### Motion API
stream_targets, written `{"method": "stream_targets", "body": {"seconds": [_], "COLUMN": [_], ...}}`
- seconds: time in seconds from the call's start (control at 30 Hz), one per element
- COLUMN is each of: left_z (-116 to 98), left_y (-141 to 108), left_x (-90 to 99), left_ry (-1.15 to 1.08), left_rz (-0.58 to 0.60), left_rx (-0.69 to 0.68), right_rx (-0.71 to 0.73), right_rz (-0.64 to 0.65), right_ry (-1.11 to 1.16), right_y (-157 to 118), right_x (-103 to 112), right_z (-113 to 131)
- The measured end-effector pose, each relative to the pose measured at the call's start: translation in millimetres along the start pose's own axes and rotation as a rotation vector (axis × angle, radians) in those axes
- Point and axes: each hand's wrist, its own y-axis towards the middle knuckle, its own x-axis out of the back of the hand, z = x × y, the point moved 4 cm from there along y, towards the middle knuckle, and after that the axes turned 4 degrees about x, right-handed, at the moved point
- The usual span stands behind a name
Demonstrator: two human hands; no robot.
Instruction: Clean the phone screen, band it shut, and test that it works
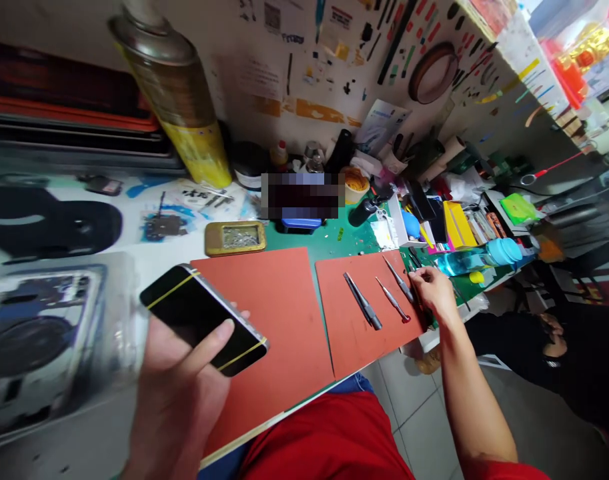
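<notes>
My left hand [184, 360] is wrapped round a phone [204, 317] with a dark face and yellow strips across both ends, held tilted above the left orange mat [284, 333]. My thumb lies over its face. At the right edge of the right orange mat [334, 287], my right hand [431, 287] is closed, its fingertips pinched together beside dark tools; what they hold, if anything, is too small to name. On that mat lie grey tweezers [363, 303], a thin screwdriver [394, 301] with a red end, and another slim tool [399, 280].
A small tin [235, 238] stands behind the left mat, near a yellow spray can [194, 133]. A blue bottle [479, 258] lies right of boxes of supplies. At the left is a plastic-covered device [39, 340]. A person in dark clothes [574, 360] is at the far right.
</notes>
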Motion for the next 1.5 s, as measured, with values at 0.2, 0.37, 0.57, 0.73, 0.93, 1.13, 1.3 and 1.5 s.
{"method": "stream_targets", "body": {"seconds": [0.2, 0.37, 0.57, 0.73, 0.93, 1.13, 1.3, 1.5], "left_z": [9.1, 14.1, 11.8, 11.1, 9.1, 12.0, 14.2, 17.3], "left_y": [-2.3, -1.9, -3.2, -3.5, -4.9, -5.9, -6.8, -6.9], "left_x": [2.6, 10.2, 9.8, 10.8, 10.2, 12.1, 15.7, 19.7], "left_ry": [-0.226, -0.234, -0.305, -0.330, -0.344, -0.360, -0.362, -0.365], "left_rz": [-0.012, -0.009, -0.018, -0.033, -0.053, -0.099, -0.130, -0.171], "left_rx": [0.045, -0.006, -0.011, -0.015, -0.068, -0.156, -0.192, -0.196], "right_rx": [0.098, 0.090, 0.242, 0.411, 0.306, 0.094, 0.086, 0.089], "right_rz": [-0.221, 0.127, 0.538, 0.618, 0.198, 0.042, 0.025, 0.060], "right_ry": [0.230, 1.102, 1.459, 1.465, 1.299, 1.500, 1.564, 1.611], "right_y": [-23.5, -58.9, -117.5, -146.7, -167.3, -193.4, -202.6, -204.0], "right_x": [48.0, 28.5, -12.7, -18.5, -26.6, -51.8, -59.8, -62.4], "right_z": [21.7, 67.1, 151.2, 194.2, 208.5, 226.4, 236.2, 241.5]}}
